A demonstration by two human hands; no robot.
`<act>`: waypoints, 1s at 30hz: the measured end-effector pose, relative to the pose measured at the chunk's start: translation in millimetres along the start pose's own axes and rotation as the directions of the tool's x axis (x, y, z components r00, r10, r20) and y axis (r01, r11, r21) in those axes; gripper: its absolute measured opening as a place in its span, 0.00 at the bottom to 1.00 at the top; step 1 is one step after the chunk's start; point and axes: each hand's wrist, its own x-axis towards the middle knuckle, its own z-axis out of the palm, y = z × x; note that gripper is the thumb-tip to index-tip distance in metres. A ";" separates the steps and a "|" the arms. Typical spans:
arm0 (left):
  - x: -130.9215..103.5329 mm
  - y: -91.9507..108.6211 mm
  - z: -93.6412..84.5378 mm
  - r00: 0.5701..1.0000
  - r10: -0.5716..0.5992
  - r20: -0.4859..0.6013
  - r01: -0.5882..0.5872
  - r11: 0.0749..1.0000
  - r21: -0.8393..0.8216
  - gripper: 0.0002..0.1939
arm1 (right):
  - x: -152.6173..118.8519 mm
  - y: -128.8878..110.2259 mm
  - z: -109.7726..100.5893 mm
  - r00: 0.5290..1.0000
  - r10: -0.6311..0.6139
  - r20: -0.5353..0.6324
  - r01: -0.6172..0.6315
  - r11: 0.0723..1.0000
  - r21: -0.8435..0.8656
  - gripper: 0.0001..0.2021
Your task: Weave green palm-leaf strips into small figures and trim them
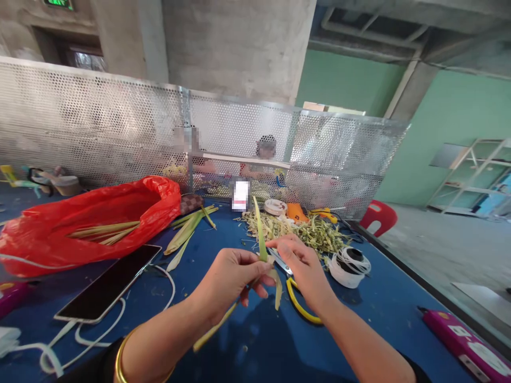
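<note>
In the head view, my left hand (243, 274) is closed on a long green leaf strip (260, 229), which stands upright out of the pinch. A pale, dry leaf piece (278, 290) hangs down beside those fingers, and a thin yellowish stalk (215, 327) slants out below the hand. My right hand (299, 260) is just to the right, its index finger stretched toward the strip; no object shows in its fingers. Under it lie scissors with yellow handles (297, 306), partly hidden by the hand, blades pointing up and left.
A heap of leaf scraps (319, 234) lies beyond my right hand, with a spool of white cord (349, 267) nearby. Leftward are a red plastic bag (88, 205), husk leaves (186, 234) and a cabled tablet (109, 284). A perforated metal screen (239, 125) crosses the back; people sit behind it.
</note>
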 end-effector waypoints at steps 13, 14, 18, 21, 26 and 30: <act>15.9 -26.6 -6.6 0.992 -0.083 -0.098 0.085 0.996 0.023 0.09 | -20.1 -4.8 16.2 0.925 -0.375 0.067 0.374 0.860 -0.347 0.05; 17.5 -27.3 -9.3 0.990 -0.075 -0.120 0.076 0.997 0.004 0.10 | -24.4 -4.2 18.9 0.879 -0.465 0.106 0.464 0.783 -0.414 0.05; 24.6 -28.5 -20.4 0.981 -0.124 -0.148 0.104 0.985 -0.137 0.07 | -37.2 2.6 28.2 0.623 -0.669 0.405 0.750 0.365 -0.551 0.09; 27.1 -26.3 -26.3 0.978 -0.155 -0.137 0.123 0.968 -0.218 0.06 | -38.8 9.0 31.6 0.527 -0.659 0.536 0.796 0.164 -0.582 0.13; 27.8 -22.7 -27.7 0.969 -0.227 -0.098 0.187 0.932 -0.310 0.06 | -33.3 14.8 33.5 0.490 -0.637 0.595 0.807 0.074 -0.586 0.15; 29.4 -24.4 -28.5 0.967 -0.255 -0.029 0.224 0.894 -0.389 0.07 | -31.4 16.2 35.9 0.511 -0.584 0.630 0.827 0.135 -0.546 0.14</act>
